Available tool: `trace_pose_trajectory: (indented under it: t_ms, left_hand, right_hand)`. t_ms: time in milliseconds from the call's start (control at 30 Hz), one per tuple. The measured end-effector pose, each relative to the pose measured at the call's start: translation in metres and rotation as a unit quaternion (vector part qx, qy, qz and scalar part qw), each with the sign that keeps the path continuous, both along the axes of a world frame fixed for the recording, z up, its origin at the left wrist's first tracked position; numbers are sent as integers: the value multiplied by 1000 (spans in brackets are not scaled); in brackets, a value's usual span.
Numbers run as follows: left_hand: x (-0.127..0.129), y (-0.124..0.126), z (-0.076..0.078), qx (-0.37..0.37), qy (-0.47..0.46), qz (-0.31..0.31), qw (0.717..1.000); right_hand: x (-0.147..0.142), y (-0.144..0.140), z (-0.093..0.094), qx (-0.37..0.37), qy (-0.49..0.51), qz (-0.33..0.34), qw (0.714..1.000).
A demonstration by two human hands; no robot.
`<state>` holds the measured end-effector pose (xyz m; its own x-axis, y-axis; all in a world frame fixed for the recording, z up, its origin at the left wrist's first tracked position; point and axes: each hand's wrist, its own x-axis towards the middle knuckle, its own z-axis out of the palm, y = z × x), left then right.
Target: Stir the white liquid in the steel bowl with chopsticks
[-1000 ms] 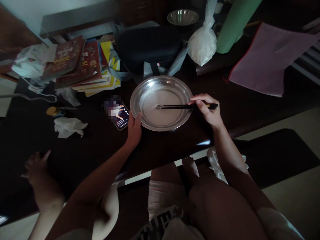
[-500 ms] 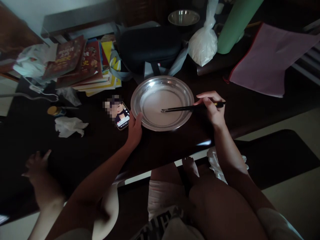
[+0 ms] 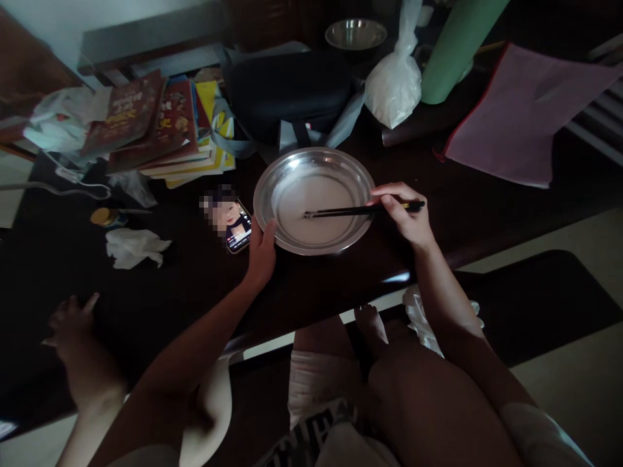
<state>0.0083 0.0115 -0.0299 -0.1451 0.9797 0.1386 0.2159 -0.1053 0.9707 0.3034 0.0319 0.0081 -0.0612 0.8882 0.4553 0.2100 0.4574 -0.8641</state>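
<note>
A round steel basin (image 3: 360, 174) with pale, whitish contents (image 3: 311, 194) rests on the dark table in front of me. My left hand (image 3: 263, 254) grips its near left rim, thumb over the edge and fingers mostly hidden outside it. In my right hand (image 3: 407, 213) is a pair of dark chopsticks (image 3: 348, 211), held between thumb and fingers over the right rim. Their tips touch the pale contents near the middle. Just left of the basin lies a lit phone (image 3: 237, 230), partly blurred out.
Behind the basin sit a black bag (image 3: 292, 84), a tied plastic bag of white powder (image 3: 395, 91) and a green cylinder (image 3: 457, 52). Stacked books (image 3: 160, 123), a crumpled tissue (image 3: 136, 246) and a small jar (image 3: 108, 217) are left. Another person's hand (image 3: 73, 321) rests at lower left.
My right hand and the chopsticks have shifted a little to the left, their tips sliding left through the pale contents. My left hand stays on the rim.
</note>
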Motion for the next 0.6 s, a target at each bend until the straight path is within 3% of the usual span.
trace_pose_trajectory:
  t_ms: [167, 333, 500, 600]
  left_hand:
    - [0, 0, 1, -10, -8, 5, 1000]
    - [2, -1, 6, -12, -15, 9, 1000]
    - [2, -2, 7, -10, -12, 3, 1000]
    - [2, -1, 6, -4, -9, 11, 1000]
  right_hand:
    - [0, 0, 0, 17, 23, -45, 999]
    - [1, 1, 0, 5, 3, 9, 1000]
    - [2, 1, -1, 15, 21, -48, 998]
    - [1, 0, 0, -2, 19, -21, 1000]
